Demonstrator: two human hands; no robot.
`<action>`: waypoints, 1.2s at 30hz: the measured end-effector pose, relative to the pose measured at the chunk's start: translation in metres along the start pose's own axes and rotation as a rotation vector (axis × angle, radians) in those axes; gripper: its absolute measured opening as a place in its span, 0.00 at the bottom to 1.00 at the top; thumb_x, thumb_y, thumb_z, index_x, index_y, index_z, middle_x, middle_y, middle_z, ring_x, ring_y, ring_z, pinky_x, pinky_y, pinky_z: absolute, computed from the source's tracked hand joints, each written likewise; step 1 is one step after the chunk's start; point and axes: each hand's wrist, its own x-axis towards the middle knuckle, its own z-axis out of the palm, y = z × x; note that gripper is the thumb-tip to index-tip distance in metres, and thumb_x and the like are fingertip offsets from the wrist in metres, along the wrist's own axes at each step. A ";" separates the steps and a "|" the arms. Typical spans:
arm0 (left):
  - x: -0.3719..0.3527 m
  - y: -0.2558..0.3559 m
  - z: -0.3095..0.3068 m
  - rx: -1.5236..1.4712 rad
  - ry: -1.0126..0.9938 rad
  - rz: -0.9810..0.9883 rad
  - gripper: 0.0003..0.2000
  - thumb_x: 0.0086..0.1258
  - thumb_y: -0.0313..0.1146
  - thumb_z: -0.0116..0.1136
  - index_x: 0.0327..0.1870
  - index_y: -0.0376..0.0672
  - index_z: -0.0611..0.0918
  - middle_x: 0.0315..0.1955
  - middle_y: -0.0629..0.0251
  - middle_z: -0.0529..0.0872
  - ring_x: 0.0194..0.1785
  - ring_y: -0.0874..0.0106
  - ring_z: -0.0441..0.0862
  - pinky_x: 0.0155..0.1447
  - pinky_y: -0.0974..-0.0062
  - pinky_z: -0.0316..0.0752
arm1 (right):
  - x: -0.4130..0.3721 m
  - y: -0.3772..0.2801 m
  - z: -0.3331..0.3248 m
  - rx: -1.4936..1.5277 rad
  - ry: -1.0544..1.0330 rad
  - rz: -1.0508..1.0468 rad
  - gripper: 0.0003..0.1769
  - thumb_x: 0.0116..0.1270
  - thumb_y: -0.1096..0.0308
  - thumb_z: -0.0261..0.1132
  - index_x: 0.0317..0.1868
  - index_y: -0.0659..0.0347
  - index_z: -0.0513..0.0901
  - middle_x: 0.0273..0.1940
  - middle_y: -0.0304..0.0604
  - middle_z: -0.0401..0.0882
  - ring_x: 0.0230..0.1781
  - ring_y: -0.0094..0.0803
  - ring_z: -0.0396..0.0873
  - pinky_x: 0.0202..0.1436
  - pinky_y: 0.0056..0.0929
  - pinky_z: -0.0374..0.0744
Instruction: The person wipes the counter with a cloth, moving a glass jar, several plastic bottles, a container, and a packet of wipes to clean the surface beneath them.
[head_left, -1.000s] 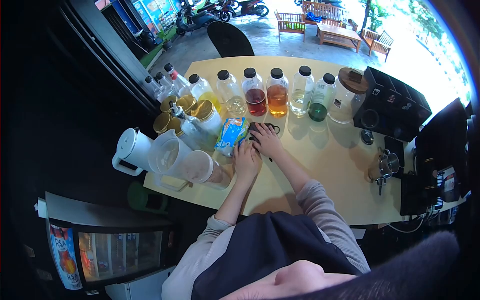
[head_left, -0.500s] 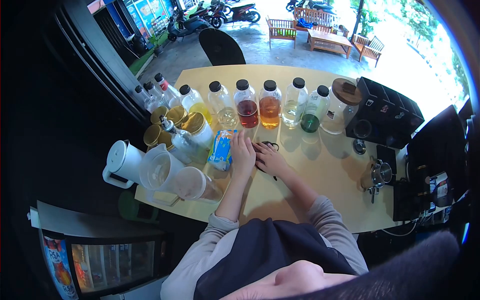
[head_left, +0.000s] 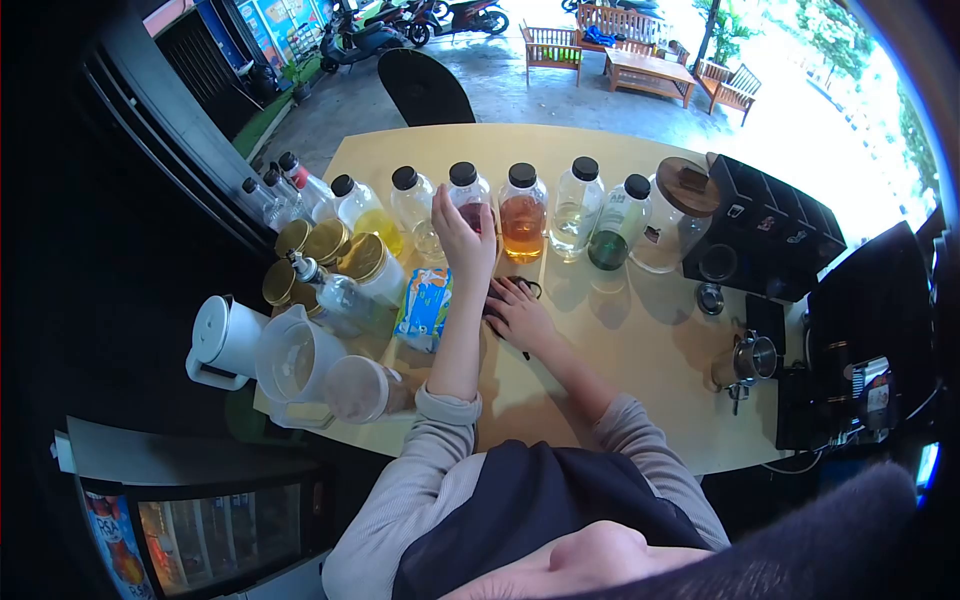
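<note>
My left hand [head_left: 458,232] is raised above the table with its fingers loosely apart and nothing in it. It hangs just in front of the bottle of red liquid [head_left: 468,190]. Flat on the table, my right hand [head_left: 518,314] rests on a small black object [head_left: 529,289]. Only the ends of that object show past the fingers. A blue and white packet [head_left: 424,306] lies just left of my left forearm.
A row of black-capped bottles [head_left: 523,210] with clear, yellow, amber and green liquids crosses the yellow table [head_left: 640,340]. Gold-lidded jars [head_left: 328,243], plastic pitchers [head_left: 290,360] and a white jug [head_left: 222,340] crowd the left. On the right stand a wooden-lidded jar [head_left: 675,212], a black organizer [head_left: 770,225] and a steel pot [head_left: 745,357].
My left hand has lifted off the black object and risen toward the red bottle. My right hand has stayed on the black object. The view has shifted slightly.
</note>
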 end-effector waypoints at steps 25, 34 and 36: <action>0.019 -0.006 0.010 0.114 -0.085 -0.079 0.37 0.60 0.43 0.71 0.63 0.28 0.67 0.55 0.42 0.74 0.60 0.44 0.74 0.65 0.50 0.71 | -0.004 0.000 0.002 -0.005 -0.010 0.001 0.25 0.73 0.49 0.61 0.67 0.43 0.79 0.76 0.45 0.67 0.79 0.43 0.61 0.82 0.49 0.56; 0.007 0.015 -0.028 0.163 -0.110 -0.159 0.34 0.52 0.44 0.74 0.54 0.32 0.70 0.48 0.44 0.75 0.51 0.44 0.79 0.55 0.50 0.77 | -0.038 -0.003 -0.010 0.075 -0.027 0.011 0.25 0.71 0.49 0.63 0.66 0.43 0.81 0.76 0.44 0.67 0.79 0.43 0.61 0.82 0.50 0.56; 0.006 0.023 -0.036 0.178 -0.108 -0.163 0.35 0.53 0.46 0.74 0.55 0.32 0.70 0.49 0.43 0.77 0.51 0.44 0.80 0.55 0.50 0.78 | -0.044 -0.006 -0.017 0.123 -0.036 0.030 0.25 0.71 0.50 0.64 0.66 0.44 0.81 0.77 0.43 0.66 0.79 0.42 0.61 0.82 0.50 0.56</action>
